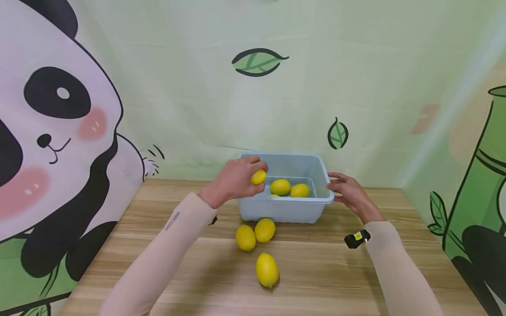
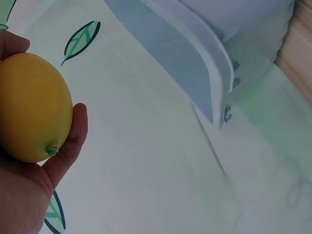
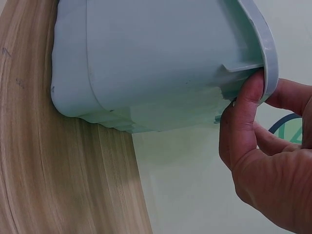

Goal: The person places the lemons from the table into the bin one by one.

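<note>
My left hand [image 1: 237, 179] holds a yellow lemon [image 1: 258, 177] above the left front rim of a pale blue plastic bin [image 1: 282, 211]. Up close in the left wrist view, this lemon [image 2: 35, 108] shows a green nub at one end, with fingers and thumb around it. At the bin's right side, my right hand [image 1: 351, 193] pinches the rim, as the right wrist view shows on the bin wall [image 3: 146, 58]. Inside the bin lie two lemons, one on the left [image 1: 280, 187] and one on the right [image 1: 300, 190], plus a sliver of another behind the front rim.
In front of the bin, two lemons sit side by side, one on the left [image 1: 245, 238] and one on the right [image 1: 265, 230]. A third lemon [image 1: 267, 270] lies nearer on the wooden table [image 1: 316, 272]. A printed cloth backdrop [image 1: 189, 109] rises behind the table.
</note>
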Demonstrator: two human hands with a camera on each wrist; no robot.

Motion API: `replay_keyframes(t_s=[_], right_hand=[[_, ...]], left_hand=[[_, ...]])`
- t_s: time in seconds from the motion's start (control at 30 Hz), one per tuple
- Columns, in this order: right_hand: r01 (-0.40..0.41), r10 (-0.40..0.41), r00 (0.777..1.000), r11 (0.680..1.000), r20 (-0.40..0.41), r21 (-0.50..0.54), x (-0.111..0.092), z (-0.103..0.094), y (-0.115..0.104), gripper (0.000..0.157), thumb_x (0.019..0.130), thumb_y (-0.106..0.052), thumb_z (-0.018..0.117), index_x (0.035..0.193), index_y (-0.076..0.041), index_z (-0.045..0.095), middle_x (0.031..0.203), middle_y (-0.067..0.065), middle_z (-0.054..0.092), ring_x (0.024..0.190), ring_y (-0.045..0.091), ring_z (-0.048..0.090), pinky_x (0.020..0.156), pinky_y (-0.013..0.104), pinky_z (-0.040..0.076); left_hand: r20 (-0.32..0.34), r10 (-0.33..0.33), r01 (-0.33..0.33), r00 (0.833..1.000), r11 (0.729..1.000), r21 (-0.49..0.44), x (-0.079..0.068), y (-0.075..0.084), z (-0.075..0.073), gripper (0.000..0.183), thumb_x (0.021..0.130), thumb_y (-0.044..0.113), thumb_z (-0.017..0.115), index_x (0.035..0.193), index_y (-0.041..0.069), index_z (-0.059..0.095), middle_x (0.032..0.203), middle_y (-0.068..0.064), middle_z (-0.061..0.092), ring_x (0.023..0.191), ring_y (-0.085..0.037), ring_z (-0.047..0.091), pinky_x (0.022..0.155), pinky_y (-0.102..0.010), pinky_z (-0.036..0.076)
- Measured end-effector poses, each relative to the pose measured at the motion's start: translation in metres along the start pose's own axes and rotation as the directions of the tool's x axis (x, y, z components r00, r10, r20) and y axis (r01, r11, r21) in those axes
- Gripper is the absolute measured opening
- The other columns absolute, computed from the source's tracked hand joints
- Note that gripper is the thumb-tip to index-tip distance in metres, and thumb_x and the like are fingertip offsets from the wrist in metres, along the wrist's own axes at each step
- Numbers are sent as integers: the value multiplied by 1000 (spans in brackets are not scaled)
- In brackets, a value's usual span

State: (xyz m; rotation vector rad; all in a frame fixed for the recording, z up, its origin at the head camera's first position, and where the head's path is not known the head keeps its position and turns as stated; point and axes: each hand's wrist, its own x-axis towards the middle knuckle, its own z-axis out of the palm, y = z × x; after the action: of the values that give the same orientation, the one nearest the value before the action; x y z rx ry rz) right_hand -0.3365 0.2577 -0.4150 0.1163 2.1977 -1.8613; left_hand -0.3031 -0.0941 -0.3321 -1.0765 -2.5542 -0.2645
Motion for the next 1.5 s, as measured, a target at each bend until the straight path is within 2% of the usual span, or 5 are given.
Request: replay_keyframes(t_s=[0.27, 0.77, 1.0, 1.23, 1.5], right_hand=[[-8, 8, 1000, 1000, 3, -1, 0, -1, 0, 63, 99, -12, 54, 155, -10, 26, 151, 22, 35, 127, 34, 49, 84, 27, 58], [-11, 11, 1000, 1000, 0, -3, 1, -2, 1, 63, 98, -12, 54, 155, -10, 26, 151, 22, 36, 125, 33, 51, 82, 25, 58], [-12, 12, 1000, 1000, -2, -2, 2, -3, 0, 62, 98, -12, 54, 154, -10, 27, 150, 22, 37, 124, 32, 51, 82, 25, 58], [-12, 12, 1000, 1000, 4, 5, 2, -3, 1, 63, 98, -13, 55, 155, -11, 27, 150, 22, 36, 127, 34, 49, 83, 26, 58], [-20, 20, 1000, 1000, 4, -5, 2, -2, 0, 63, 99, -14, 56, 155, -12, 27, 152, 22, 35, 129, 35, 48, 90, 30, 57]], left_hand=[[92, -100, 100, 991, 995, 3, 19, -14, 6, 29, 87, 30, 62, 113, 18, 65, 98, 0, 61, 74, -16, 53, 53, -27, 40], [221, -221, 226, 950, 974, 4, 54, -33, 23, 33, 87, 32, 60, 117, 19, 63, 101, 1, 61, 79, -19, 54, 63, -31, 43], [294, -258, 267, 920, 964, 12, 69, -35, 27, 38, 87, 34, 60, 123, 20, 61, 111, 1, 63, 92, -20, 55, 76, -36, 48], [360, -310, 344, 880, 938, -34, 81, -39, 32, 41, 88, 36, 63, 126, 20, 60, 113, 1, 62, 95, -21, 53, 80, -36, 48], [424, -339, 383, 840, 924, -21, 90, -40, 36, 46, 87, 36, 65, 130, 21, 58, 124, 1, 61, 102, -21, 53, 91, -40, 49]])
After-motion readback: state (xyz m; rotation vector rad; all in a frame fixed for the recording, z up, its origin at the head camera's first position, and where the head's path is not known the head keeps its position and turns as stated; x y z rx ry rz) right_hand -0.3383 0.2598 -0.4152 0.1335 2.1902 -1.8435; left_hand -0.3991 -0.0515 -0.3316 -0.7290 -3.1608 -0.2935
